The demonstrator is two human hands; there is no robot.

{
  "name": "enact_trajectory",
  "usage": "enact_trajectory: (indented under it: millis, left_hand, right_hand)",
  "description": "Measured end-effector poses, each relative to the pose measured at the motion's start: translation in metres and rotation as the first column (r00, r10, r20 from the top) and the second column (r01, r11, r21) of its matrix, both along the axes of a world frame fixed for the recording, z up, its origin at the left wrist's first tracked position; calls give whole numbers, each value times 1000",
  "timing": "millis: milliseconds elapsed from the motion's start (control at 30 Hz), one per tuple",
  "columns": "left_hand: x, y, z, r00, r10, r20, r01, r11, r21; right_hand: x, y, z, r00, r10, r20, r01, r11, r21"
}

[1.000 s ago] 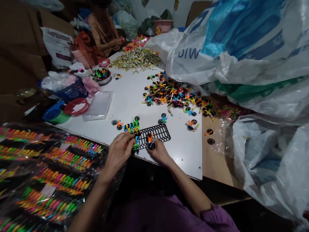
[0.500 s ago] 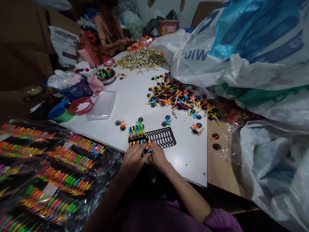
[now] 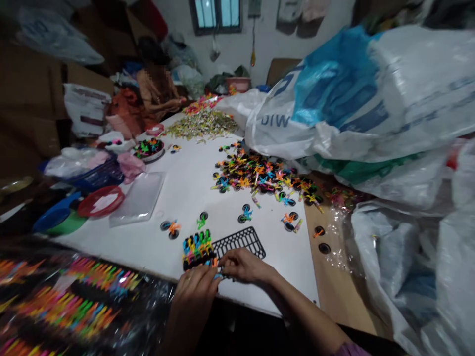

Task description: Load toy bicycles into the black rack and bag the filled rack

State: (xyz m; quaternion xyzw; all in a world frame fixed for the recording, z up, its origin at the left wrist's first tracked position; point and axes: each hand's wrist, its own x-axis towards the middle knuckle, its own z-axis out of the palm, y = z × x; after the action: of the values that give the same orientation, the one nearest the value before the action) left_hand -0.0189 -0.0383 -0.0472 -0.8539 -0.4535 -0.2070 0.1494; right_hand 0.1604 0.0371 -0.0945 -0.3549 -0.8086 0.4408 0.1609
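A black plastic grid rack (image 3: 241, 241) lies near the front edge of the white table (image 3: 185, 188). Its left end carries a row of small coloured toy bicycles (image 3: 196, 248). My left hand (image 3: 195, 295) and my right hand (image 3: 243, 266) meet at the rack's front left corner, fingers pinched together around a small toy bicycle with orange and blue parts (image 3: 216, 265). Loose toy bicycles (image 3: 245, 214) lie just beyond the rack, and a large heap of them (image 3: 260, 174) sits further back.
Big white and blue plastic sacks (image 3: 352, 104) crowd the right side. Clear bags of packed bicycle racks (image 3: 70, 301) lie at the front left. Baskets and bowls (image 3: 100, 200) stand at the left. Another person (image 3: 156, 89) sits at the far end by a pile of small pieces (image 3: 202, 123).
The camera has tilted up, showing the far wall and window. My right hand moved from the rack's middle to its left end, joining my left hand at the row of bicycles.
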Motion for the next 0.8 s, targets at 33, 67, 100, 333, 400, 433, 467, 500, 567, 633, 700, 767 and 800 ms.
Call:
enact_trajectory:
  millis: [33,67,100,333,400,433,467,500,567,633,700,767,800]
  left_hand:
    - [-3,7,3,1000,1,-7,0,999,41]
    - [-6,15,4,1000,23,9,-23,997,73]
    - [-8,25,5,997,60,38,-63,995,79]
    - [-15,62,-20,991,117,63,-113,991,-66]
    - [-20,60,-28,996,82,17,-81,996,-39]
    - [-22,58,-30,998,69,-16,-69,997,-44]
    - [-24,58,-32,997,63,-48,-66,996,-62]
    - [-26,57,-34,996,58,-75,-64,994,-91]
    - [-29,58,-37,993,81,-90,-95,982,-164]
    - [-31,60,-39,992,98,-76,-113,970,-216]
    - [-32,61,-41,995,76,-59,-88,969,-229]
    - [-31,60,-42,997,66,-43,-74,975,-211]
    - [-30,59,-41,997,70,-41,-77,975,-207]
  right_hand:
    - [11,17,6,999,-41,10,41,999,4]
    - [21,36,12,990,-136,47,134,990,51]
    - [31,56,18,957,-272,101,258,957,134]
    - [57,142,22,495,-677,546,471,736,486]
    - [56,143,18,487,-650,583,452,759,469]
    - [54,144,19,482,-651,586,450,758,472]
    - [49,145,22,477,-654,587,439,756,485]
    - [41,149,25,483,-654,582,417,756,504]
    - [17,164,35,550,-635,542,329,762,558]
    - [-15,187,40,678,-569,465,196,750,632]
    - [-47,209,39,779,-476,407,77,718,691]
    - [-70,221,30,810,-417,411,-1,701,713]
    - [-77,222,24,812,-398,427,-30,702,712]
